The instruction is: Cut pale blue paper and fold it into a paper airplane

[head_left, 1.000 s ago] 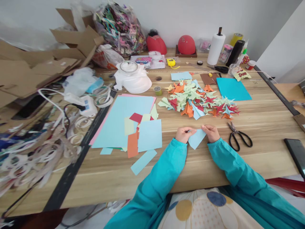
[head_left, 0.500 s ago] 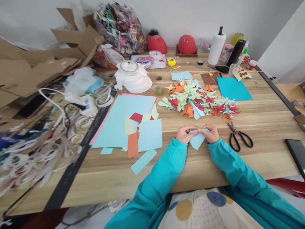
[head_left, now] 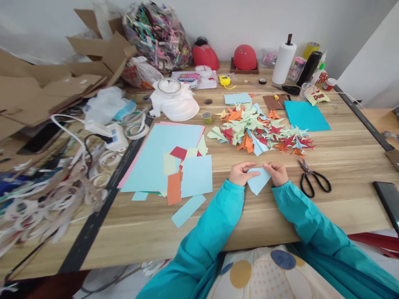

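Fingers (head_left: 254, 174) of one left hand (head_left: 240, 173) and one right hand (head_left: 277, 173) pinch one pointed blue paper (head_left: 257, 183).

Craft workroom by look of it: wooden table (head_left: 131, 232) against plain wall (head_left: 224, 25), strewn with heap of folded paper shapes (head_left: 249, 124), coloured sheets (head_left: 156, 149), black-handled scissors (head_left: 309, 172), yellow tape measure (head_left: 224, 80). Left end crowded with pale ribbon coils (head_left: 26, 207), power strip (head_left: 117, 138), opened cardboard (head_left: 89, 49), clear bag (head_left: 158, 39) stuffed with multicoloured strips.
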The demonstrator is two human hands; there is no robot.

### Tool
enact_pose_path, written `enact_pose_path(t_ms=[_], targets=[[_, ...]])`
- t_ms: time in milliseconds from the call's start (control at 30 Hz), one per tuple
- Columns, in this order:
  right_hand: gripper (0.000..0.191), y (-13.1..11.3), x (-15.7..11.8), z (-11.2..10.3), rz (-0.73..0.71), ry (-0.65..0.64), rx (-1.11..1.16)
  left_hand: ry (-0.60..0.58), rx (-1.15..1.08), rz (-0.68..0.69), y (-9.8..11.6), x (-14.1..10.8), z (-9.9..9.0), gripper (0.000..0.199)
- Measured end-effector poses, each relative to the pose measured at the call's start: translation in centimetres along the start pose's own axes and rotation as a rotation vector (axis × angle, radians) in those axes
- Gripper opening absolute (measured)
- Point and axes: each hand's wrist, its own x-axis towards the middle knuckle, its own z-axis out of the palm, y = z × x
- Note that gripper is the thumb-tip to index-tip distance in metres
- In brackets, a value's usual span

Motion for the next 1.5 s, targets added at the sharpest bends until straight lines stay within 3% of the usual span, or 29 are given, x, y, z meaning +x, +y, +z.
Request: enact_pose_path(t_ms=[300, 500, 600, 800, 1067, 1267, 1500], targets=[[0.045, -0.1, 0.0, 0.0, -0.025, -0.052, -0.054, 0.013, 0.035, 0.050, 0.3, -0.1, -0.2, 0.045], [0.042, 0.1, -0.1, 0.0, 0.021, -0.194, -0.005, 0.176, 0.087, 0.083, 0.2, 0.4, -1.0, 0.036], [0.038, 0.4, -0.3, 0.2, -0.028, -0.296, -0.052, 0.128, 0.162, 0.120, 0.5, 0.1, -0.9, 0.033], [0.041, 1.0, -0.6, 0.4, -0.105, -0.360, -0.177, -0.007, 0.230, 0.156, 0.9, -0.8, 0.0, 0.028], [0.041, 0.8, -1.0, 0.5, -0.196, -0.326, -0.345, 0.056, 0.272, 0.242, 0.3, -0.7, 0.2, 0.018], [0.044, 0.1, -1.3, 0.5, -0.267, -0.381, -0.388, 0.068, 0.255, 0.162, 0.2, -0.9, 0.3, 0.017], [0.042, 0.5, -1.0, 0.2, -0.256, -0.408, -0.358, 0.026, 0.325, 0.290, 0.6, -1.1, 0.3, 0.018]])
